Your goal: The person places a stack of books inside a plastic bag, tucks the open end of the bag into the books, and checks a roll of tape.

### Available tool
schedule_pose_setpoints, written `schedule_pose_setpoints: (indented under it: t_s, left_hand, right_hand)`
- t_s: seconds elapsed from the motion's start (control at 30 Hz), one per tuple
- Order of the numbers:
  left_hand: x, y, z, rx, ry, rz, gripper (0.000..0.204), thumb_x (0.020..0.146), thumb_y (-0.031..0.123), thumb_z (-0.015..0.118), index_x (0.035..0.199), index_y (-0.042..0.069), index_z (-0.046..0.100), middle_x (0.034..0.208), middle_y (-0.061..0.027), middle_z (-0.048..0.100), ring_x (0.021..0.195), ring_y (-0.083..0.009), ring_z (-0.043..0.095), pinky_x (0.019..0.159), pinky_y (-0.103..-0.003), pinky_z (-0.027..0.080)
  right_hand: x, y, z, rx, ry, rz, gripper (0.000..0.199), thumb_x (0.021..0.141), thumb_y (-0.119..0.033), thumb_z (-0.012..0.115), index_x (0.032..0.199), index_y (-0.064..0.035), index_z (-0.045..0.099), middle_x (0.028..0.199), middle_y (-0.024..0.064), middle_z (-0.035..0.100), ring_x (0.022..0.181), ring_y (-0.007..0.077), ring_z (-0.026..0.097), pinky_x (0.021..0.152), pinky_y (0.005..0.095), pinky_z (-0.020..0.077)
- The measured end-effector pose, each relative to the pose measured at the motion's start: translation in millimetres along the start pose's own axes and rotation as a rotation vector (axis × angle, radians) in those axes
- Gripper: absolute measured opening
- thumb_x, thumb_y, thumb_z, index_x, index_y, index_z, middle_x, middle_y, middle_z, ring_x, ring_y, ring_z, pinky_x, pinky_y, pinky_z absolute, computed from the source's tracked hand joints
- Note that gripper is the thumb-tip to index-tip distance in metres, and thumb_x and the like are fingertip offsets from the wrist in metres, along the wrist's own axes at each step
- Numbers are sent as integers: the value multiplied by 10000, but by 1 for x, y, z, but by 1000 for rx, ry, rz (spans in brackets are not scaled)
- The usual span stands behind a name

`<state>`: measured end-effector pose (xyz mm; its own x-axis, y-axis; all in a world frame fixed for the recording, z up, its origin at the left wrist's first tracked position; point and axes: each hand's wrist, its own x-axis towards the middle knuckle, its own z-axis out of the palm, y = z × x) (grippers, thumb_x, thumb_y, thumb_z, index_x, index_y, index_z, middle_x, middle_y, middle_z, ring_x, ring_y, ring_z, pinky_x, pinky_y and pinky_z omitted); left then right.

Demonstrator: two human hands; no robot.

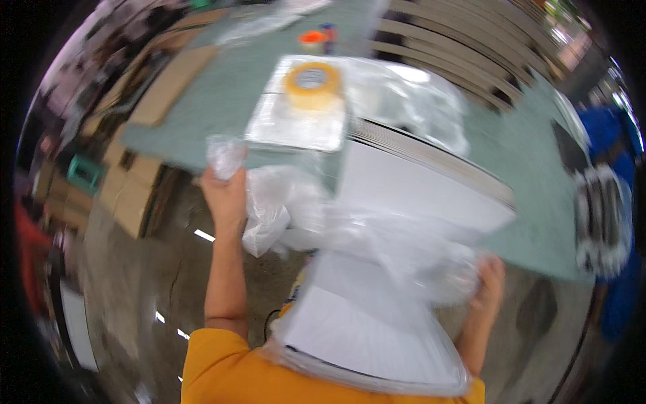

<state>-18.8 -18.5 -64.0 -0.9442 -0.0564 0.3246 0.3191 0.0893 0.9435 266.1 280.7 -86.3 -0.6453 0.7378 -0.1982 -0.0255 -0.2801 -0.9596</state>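
My left hand (225,198) is closed on a bunched end of a clear plastic bag (417,259), and a crumpled wad of the film sticks up above the fingers. On the other side my right hand (490,279) grips the same film, its fingers partly hidden by it. Inside the bag, flat white boards (350,320) rest tilted against my body. Just beyond the bag, a stack of white boards (420,182) sits at the table's near edge. The picture is blurred, so fine edges are hard to make out.
A yellow tape roll (313,84) lies on a white plastic-wrapped packet (296,128) on the green table (188,101). Clear film (410,97) and an orange-topped roll (311,42) are farther back. Cardboard (175,84) lies left, long slats (451,50) far right, a wrapped bundle (602,219) right.
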Motion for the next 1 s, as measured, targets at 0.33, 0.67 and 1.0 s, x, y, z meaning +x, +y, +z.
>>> schedule_pose_setpoints:
  t_s: [0.33,0.67,1.0]
  left_hand:
    - [-97,64,108,-187,-1271,-83,224,710,201,667,813,19,588,677,-55,575,627,-111,517,607,-259,431]
    - [-18,75,43,36,-532,206,360,686,220,674,929,-11,541,814,-122,594,754,-226,575,664,-337,457]
    - [-92,83,95,-241,-1244,-72,229,793,210,600,902,13,559,691,-73,566,624,-105,503,574,-257,420]
  right_hand:
    - [-1,7,97,254,-322,152,241,782,-246,608,712,-18,575,622,42,560,510,88,503,457,199,393]
    - [-7,-19,75,-145,-546,-112,161,784,-149,591,695,-19,556,740,62,539,648,117,513,580,260,421]
    - [-7,-37,93,-370,-528,-344,229,713,-203,654,783,-9,556,913,123,537,823,194,543,729,319,441]
